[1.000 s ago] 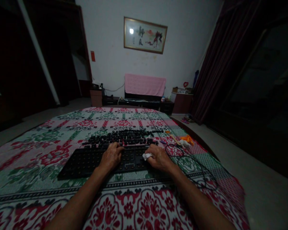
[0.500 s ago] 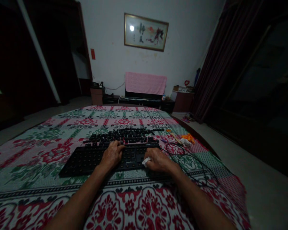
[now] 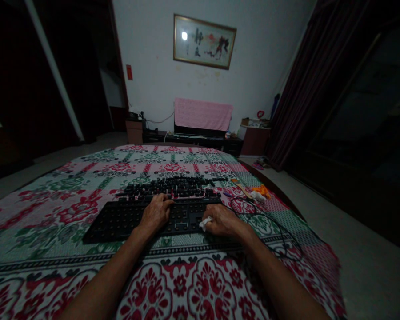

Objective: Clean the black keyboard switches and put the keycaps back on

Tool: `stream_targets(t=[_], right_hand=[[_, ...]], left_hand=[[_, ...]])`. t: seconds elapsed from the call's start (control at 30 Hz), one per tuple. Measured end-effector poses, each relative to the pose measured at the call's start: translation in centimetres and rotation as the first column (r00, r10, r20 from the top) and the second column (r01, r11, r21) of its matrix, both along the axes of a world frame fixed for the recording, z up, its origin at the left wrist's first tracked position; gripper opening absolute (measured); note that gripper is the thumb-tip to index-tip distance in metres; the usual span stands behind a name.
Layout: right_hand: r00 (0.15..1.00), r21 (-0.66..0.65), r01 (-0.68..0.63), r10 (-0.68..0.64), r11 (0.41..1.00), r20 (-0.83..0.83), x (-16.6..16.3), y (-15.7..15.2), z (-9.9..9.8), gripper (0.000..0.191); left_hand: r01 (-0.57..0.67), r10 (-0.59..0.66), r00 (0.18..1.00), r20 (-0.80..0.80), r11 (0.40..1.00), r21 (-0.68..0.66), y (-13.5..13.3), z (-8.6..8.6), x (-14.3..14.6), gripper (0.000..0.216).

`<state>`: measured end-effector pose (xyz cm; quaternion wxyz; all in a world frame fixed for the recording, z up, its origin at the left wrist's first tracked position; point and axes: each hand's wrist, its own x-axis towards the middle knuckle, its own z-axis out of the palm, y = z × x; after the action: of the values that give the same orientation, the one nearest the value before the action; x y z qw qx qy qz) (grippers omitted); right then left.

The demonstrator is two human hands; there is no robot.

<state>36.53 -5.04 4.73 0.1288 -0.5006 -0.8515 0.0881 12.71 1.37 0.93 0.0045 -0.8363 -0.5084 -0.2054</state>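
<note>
While left hand (image 3: 156,214) touches keyboard (image 3: 115,218), right (image 3: 220,220) grips tissue (image 3: 205,222)

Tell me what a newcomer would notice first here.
Probably the stripped black keyboard on the patterned cloth, the left hand on it and the right hand, at its right end, holding a white wad. Just beyond lie many loose black keycaps. Farther back, a pink cloth hangs below a framed picture on the wall.

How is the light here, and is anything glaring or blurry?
In the head view, light is dim, with the curtain in deep shade; a white glare spot marks the framed picture; the black keys look soft and blend together.
</note>
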Motion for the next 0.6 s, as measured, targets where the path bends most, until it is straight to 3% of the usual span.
stream_targets(t=[0.1, 0.3, 0.43, 0.53, 0.6], right_hand=[[1.000, -0.055, 0.000, -0.002, 0.998, -0.031, 0.8, 0.2, 0.2, 0.019], [0.996, 0.095, -0.030, 0.037, 0.995, -0.075, -0.7, 0.1, -0.1, 0.026], [0.999, 0.030, -0.032, 0.033, 0.999, -0.043, -0.4, 0.2, -0.3, 0.018], [0.978, -0.050, 0.077, -0.085, 0.996, -0.192, 1.3, 0.9, -0.6, 0.018], [0.933, 0.021, 0.238, -0.223, 0.971, -0.281, 2.6, 1.6, -0.9, 0.018]], left_hand=[[-0.002, 0.002, 1.000, 0.004, 1.000, -0.001, 0.1, 0.0, 0.0, 0.029], [-0.007, 0.007, 1.000, 0.011, 1.000, -0.022, 0.2, -0.1, 0.1, 0.029], [0.002, -0.002, 1.000, 0.013, 1.000, -0.003, 0.2, -0.2, 0.0, 0.029], [0.001, -0.001, 1.000, 0.006, 1.000, 0.008, 0.2, -0.2, 0.0, 0.028], [-0.003, 0.003, 1.000, -0.008, 1.000, 0.009, 0.2, -0.2, 0.0, 0.028]])
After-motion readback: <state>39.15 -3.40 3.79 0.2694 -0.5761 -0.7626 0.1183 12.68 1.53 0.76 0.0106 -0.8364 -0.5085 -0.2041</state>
